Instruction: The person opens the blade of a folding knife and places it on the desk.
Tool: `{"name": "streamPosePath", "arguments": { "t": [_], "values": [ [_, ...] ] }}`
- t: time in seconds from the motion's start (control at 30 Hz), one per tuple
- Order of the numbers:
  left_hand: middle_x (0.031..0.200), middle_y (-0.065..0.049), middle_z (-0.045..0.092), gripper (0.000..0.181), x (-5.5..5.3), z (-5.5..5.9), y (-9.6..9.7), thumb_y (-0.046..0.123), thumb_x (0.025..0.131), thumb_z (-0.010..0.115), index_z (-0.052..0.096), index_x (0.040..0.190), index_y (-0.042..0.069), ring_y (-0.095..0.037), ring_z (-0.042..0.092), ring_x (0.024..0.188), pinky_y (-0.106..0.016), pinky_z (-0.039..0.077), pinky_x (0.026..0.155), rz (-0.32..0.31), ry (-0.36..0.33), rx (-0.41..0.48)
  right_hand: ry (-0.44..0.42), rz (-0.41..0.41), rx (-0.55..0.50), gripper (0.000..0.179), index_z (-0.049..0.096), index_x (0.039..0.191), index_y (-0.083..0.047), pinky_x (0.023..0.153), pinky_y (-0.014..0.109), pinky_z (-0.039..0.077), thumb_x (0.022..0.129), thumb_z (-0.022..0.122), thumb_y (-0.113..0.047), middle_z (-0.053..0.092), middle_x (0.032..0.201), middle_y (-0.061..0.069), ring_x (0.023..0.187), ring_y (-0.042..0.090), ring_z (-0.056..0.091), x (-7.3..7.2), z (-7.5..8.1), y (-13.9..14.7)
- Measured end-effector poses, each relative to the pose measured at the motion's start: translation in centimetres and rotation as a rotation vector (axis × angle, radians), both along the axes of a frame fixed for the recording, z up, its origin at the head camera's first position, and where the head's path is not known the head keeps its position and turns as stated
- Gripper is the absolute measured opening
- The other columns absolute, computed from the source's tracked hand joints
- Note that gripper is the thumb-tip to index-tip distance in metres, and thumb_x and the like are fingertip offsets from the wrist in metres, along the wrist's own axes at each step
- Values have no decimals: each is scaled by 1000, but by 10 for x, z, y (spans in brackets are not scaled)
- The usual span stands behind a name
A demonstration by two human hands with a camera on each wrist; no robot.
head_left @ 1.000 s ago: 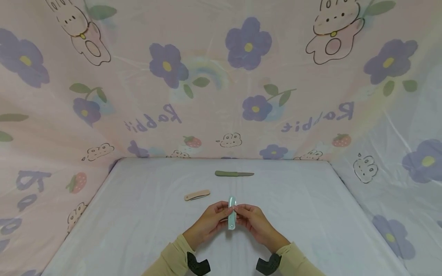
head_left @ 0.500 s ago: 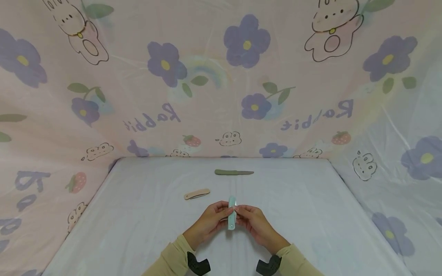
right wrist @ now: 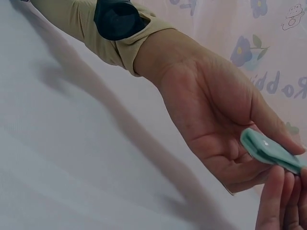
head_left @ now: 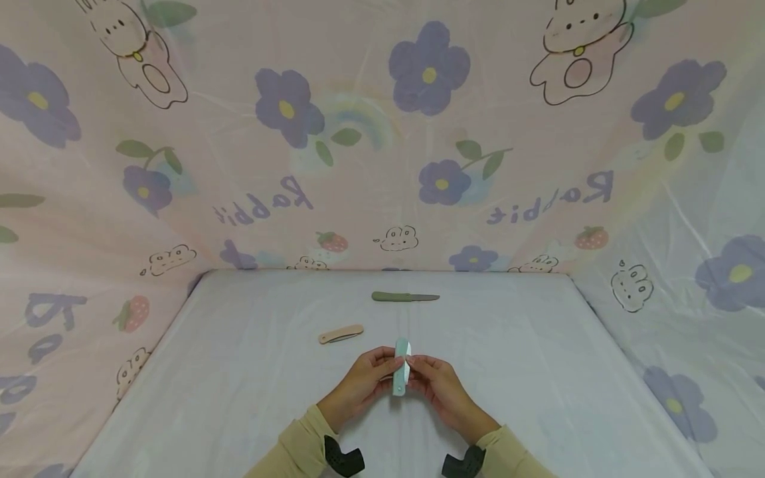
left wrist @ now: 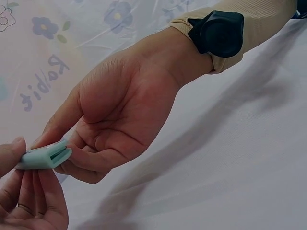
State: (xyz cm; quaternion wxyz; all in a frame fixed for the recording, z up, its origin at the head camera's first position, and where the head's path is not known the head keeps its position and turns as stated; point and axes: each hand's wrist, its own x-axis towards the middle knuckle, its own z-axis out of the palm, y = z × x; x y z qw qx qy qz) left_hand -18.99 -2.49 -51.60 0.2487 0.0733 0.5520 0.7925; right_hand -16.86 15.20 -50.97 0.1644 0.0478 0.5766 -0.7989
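Observation:
A mint-green folding knife (head_left: 398, 382) is held upright between both hands above the white table, its bright blade (head_left: 409, 367) showing as a sliver along the handle's right side. My left hand (head_left: 362, 384) grips the handle from the left, thumb lying across it. From the right, my right hand (head_left: 447, 386) pinches at the blade side with thumb and fingertips. The slotted end of the folding knife (left wrist: 41, 158) faces the camera in the left wrist view. In the right wrist view the folding knife (right wrist: 266, 148) partly hides behind fingers.
A beige folding knife (head_left: 340, 334) lies folded on the white table (head_left: 251, 372), left of and beyond the hands. Farther back lies a knife with a green handle (head_left: 391, 297), its blade pointing right. Printed curtains (head_left: 358, 192) enclose the back and sides.
The blade has swung out a little from the mint-green handle, now showing wider on its right side. Both hands keep nearly the same place; the head view has shifted slightly.

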Motion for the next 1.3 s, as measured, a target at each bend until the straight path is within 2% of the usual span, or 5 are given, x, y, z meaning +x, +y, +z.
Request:
{"name": "streamPosePath", "arguments": {
  "t": [0.2,0.6,0.97,1.13,1.3],
  "values": [
    [107,-12,63,38,0,-2,0,17,90,63,52,118,-5,-19,61,93,-29,53,77,3,6,6,16,0,-1,31,56,106,7,70,25,54,91,61,-20,65,87,6,76,12,63,1,-1,-1],
    [105,-11,64,37,4,-6,0,15,90,63,51,117,-7,-19,62,95,-31,53,78,26,22,5,9,-80,-11,29,54,104,8,70,26,54,91,61,-17,60,83,5,76,12,59,6,-10,-6],
    [97,-7,63,34,6,-5,0,13,90,63,52,115,-7,-15,61,88,-27,52,73,103,8,-17,-12,-135,-25,32,51,110,9,76,28,54,93,58,-18,60,87,4,80,11,59,11,-13,-7],
    [94,-7,62,33,6,-3,0,12,88,64,53,113,-7,-13,60,86,-26,52,72,103,45,-76,-5,-108,-53,24,53,104,6,75,29,54,92,58,-15,59,86,6,80,13,59,12,-14,-4],
    [94,-8,61,32,8,2,-1,12,88,64,54,112,-7,-13,59,85,-26,53,73,68,81,-127,4,-43,-49,19,52,101,0,73,31,55,93,56,-17,60,88,6,81,14,60,12,-12,-1]
  ]
}}
